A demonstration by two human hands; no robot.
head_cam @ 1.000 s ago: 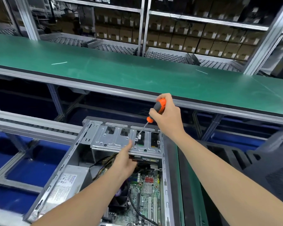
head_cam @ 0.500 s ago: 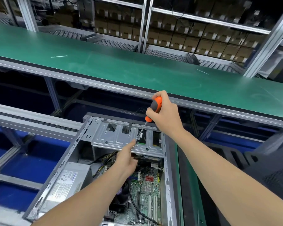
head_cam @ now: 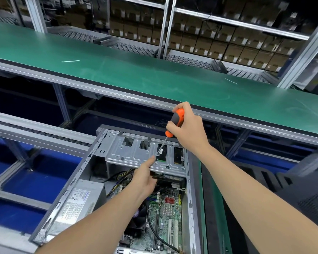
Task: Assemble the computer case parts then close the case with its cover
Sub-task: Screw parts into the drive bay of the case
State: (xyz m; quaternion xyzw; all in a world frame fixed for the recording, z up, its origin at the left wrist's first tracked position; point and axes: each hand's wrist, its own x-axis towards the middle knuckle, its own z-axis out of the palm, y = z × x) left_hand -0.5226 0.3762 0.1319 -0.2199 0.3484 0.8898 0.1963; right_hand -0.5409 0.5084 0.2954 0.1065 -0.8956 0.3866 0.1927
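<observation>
Mid-task: silver metal drive cage (head_cam: 136, 153) sits in open grey computer case (head_cam: 81, 173), screw going in, cover not on yet. Right hand (head_cam: 188, 128) fisted around orange/grey-handled screwdriver (head_cam: 173, 121), tip angled down-left onto cage. Left hand (head_cam: 145, 177) just below tip, fingers (head_cam: 151, 159) loosely extended, steadying cage edge w/ fingertips, holding nothing.

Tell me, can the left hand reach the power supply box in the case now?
Probably yes. The left hand rests at the metal bracket, and the power supply box lies uncovered below-left, nothing between them.
</observation>
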